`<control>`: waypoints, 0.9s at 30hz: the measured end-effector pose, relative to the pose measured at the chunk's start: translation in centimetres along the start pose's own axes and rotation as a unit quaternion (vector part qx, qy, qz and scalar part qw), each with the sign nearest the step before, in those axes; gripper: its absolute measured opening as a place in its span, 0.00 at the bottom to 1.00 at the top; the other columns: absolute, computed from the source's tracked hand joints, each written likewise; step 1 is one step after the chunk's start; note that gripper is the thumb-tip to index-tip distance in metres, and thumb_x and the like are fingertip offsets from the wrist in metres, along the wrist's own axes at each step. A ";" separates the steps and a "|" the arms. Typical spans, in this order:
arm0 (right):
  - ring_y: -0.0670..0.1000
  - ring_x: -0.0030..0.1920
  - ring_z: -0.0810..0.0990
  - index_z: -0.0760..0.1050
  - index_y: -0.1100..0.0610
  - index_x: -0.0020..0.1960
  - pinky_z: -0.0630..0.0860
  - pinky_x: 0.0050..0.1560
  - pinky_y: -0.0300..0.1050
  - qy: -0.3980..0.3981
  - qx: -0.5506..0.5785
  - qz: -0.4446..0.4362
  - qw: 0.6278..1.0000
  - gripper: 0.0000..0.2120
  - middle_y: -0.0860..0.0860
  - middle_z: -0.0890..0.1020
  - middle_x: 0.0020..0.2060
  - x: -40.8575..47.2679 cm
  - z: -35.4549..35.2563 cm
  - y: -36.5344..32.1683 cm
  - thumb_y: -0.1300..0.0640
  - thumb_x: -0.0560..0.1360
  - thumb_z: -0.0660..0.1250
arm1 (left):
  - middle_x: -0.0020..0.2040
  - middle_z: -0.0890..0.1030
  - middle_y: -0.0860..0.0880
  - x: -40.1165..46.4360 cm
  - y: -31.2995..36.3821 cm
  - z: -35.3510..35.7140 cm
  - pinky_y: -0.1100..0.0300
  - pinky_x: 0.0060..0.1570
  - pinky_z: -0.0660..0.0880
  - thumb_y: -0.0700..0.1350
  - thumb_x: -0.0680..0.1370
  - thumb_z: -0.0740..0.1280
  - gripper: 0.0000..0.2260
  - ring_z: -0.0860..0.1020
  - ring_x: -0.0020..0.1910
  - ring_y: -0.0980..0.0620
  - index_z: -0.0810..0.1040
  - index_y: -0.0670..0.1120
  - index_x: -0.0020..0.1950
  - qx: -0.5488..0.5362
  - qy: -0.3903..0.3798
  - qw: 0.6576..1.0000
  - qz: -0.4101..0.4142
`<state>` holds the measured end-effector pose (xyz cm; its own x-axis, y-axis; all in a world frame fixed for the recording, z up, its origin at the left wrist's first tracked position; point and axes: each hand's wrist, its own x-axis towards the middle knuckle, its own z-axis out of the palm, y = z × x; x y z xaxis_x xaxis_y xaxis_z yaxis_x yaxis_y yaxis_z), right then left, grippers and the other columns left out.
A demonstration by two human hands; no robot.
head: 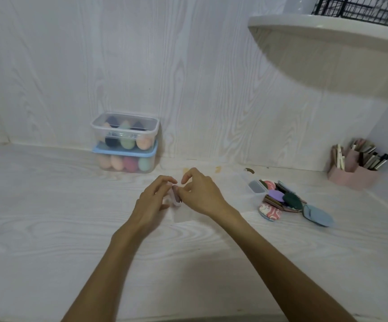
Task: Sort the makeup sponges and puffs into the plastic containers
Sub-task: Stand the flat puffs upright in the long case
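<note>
White wood-grain counter, hands meeting mid-surface.
Both the left hand (152, 201) and the right hand (200, 194) pinch a small pinkish item (175, 194) (blurred); the puffs pile (283, 201) lies rightward, nearer the right hand.

The lower container (125, 162) has a light blue lid and holds peach, red and mint sponges; the clear upper container (125, 131) shows dark navy, green and peach ones. Among the puffs lie a lilac puff (276, 195), a dark green puff (292, 200), a pink-and-white swirled puff (270, 211) and a grey-blue puff (319, 215). The organiser (351, 175) is pink, the worktop (48, 217) white woodgrain
</note>
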<state>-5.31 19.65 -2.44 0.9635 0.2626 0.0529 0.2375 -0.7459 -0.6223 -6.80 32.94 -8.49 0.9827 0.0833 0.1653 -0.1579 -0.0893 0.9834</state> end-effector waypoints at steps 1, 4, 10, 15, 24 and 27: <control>0.52 0.48 0.78 0.66 0.51 0.50 0.71 0.43 0.45 -0.019 0.025 0.011 0.999 0.10 0.52 0.83 0.47 0.0 -0.3 0.1 0.51 0.73 0.65 | 0.48 0.81 0.53 0.0 0.2 0.0 0.47 0.53 0.76 0.50 0.77 0.60 0.08 0.80 0.54 0.50 0.78 0.52 0.49 0.000 -0.012 1.000 0.003; 0.51 0.46 0.77 0.67 0.53 0.50 0.70 0.42 0.42 -0.052 0.055 0.013 0.997 0.09 0.54 0.83 0.49 0.0 -1.0 0.7 0.56 0.73 0.66 | 0.45 0.80 0.52 0.0 0.2 0.1 0.42 0.56 0.75 0.51 0.71 0.64 0.09 0.79 0.51 0.48 0.78 0.50 0.48 0.010 -0.028 1.000 0.006; 0.39 0.35 0.73 0.66 0.53 0.46 0.69 0.38 0.37 -0.047 0.032 -0.041 0.998 0.11 0.53 0.85 0.50 0.1 -0.7 1.3 0.56 0.74 0.69 | 0.41 0.82 0.54 0.0 -0.4 0.7 0.41 0.53 0.76 0.49 0.67 0.65 0.09 0.81 0.44 0.50 0.75 0.53 0.47 0.066 0.007 0.998 0.011; 0.47 0.39 0.77 0.73 0.48 0.36 0.69 0.41 0.37 0.022 0.087 -0.101 0.991 0.15 0.56 0.84 0.49 0.0 -5.9 2.4 0.66 0.75 0.64 | 0.45 0.78 0.63 0.0 -0.6 0.7 0.67 0.35 0.73 0.47 0.65 0.63 0.05 0.80 0.46 0.61 0.74 0.54 0.39 0.154 0.006 0.987 0.037; 0.55 0.45 0.79 0.81 0.59 0.46 0.75 0.47 0.46 -0.015 -0.269 0.189 0.944 0.12 0.53 0.82 0.42 0.7 -14.4 16.1 0.52 0.75 0.65 | 0.45 0.80 0.60 -0.3 -0.3 0.7 0.70 0.29 0.69 0.45 0.65 0.63 0.05 0.82 0.46 0.56 0.75 0.51 0.40 0.116 0.010 0.993 0.020; 0.53 0.38 0.71 0.79 0.61 0.41 0.68 0.40 0.42 -0.054 -0.279 0.179 0.942 0.19 0.54 0.77 0.34 0.8 -13.9 16.7 0.45 0.76 0.64 | 0.46 0.80 0.58 -0.4 -0.2 1.0 0.69 0.31 0.70 0.42 0.71 0.65 0.04 0.81 0.44 0.54 0.76 0.51 0.42 0.104 0.027 0.994 0.021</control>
<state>1.12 -1.09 -1.88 0.9831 -0.0285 -0.1807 -0.0427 -0.9962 -0.0757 -7.08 31.95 -8.84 0.9680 0.1278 0.2159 -0.1704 -0.2963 0.9398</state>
